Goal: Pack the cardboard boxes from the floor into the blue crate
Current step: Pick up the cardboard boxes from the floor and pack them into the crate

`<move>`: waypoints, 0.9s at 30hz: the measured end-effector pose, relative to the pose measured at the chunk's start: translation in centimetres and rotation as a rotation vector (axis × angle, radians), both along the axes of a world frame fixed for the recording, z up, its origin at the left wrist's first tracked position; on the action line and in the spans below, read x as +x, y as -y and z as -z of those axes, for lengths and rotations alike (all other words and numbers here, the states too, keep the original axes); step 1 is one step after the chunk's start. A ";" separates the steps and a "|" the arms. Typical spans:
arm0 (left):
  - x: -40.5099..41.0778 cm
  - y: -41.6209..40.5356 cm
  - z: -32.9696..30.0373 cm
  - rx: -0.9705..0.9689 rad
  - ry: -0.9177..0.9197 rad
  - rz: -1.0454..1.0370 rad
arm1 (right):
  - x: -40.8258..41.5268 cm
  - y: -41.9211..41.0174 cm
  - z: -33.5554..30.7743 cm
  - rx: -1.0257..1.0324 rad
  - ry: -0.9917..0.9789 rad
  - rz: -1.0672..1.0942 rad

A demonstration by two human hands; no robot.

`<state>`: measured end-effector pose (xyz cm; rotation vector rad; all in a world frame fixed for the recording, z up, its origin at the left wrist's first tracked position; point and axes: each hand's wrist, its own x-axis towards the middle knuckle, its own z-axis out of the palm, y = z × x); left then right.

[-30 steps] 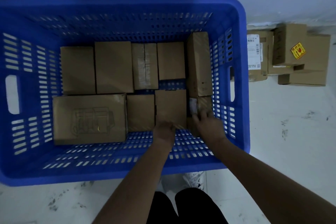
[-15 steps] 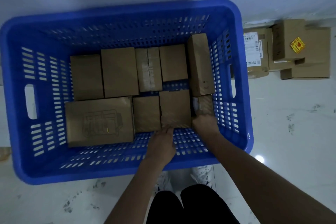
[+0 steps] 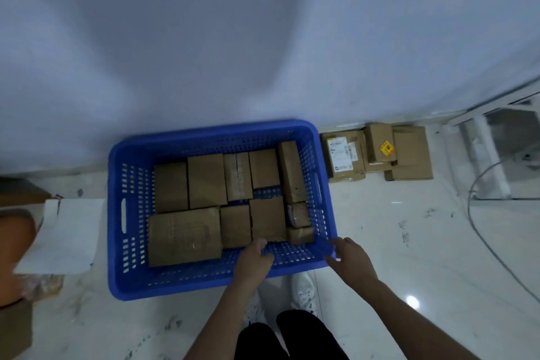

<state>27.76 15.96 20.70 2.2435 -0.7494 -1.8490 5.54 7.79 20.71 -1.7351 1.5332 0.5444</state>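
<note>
A: Hands?

B: I see the left hand (image 3: 253,257) over the near inside wall of the blue crate (image 3: 117,213), fingers loosely curled, nothing in it. Fingertips sit right at the near edge of a mid-size cardboard box (image 3: 268,218) just ahead of it; can't tell if they touch. Right hand (image 3: 349,253) is outside the crate's near right corner, fingers relaxed and spread, holding nothing, tips close to the rim.

A: Boxes?

B: Ten or so packed in the crate ahead of the left hand, in two rows. The largest box (image 3: 184,235) is to its left. Loose pile (image 3: 377,152) is on the floor well ahead of the right hand, against the wall.

A: Anything unclear?

B: Frame is dim and soft. Small box (image 3: 299,235) in the crate corner is blurry.

A: Labels?

B: White shipping label (image 3: 342,155) and a yellow sticker (image 3: 386,148) on the pile, unreadable. Faint line drawing on the largest box, can't make it out.
</note>
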 end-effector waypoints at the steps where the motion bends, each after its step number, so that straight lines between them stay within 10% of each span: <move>1: -0.2 0.6 -1.5 -0.013 -0.015 -0.042 | -0.4 0.2 -1.5 0.004 0.020 0.048; 16: -12.4 13.7 -13.7 -0.063 -0.100 -0.338 | -8.3 15.3 -11.8 0.049 0.231 0.329; 27: -25.1 24.2 -9.9 -0.108 0.030 -0.512 | -21.0 25.9 -8.8 0.122 0.267 0.362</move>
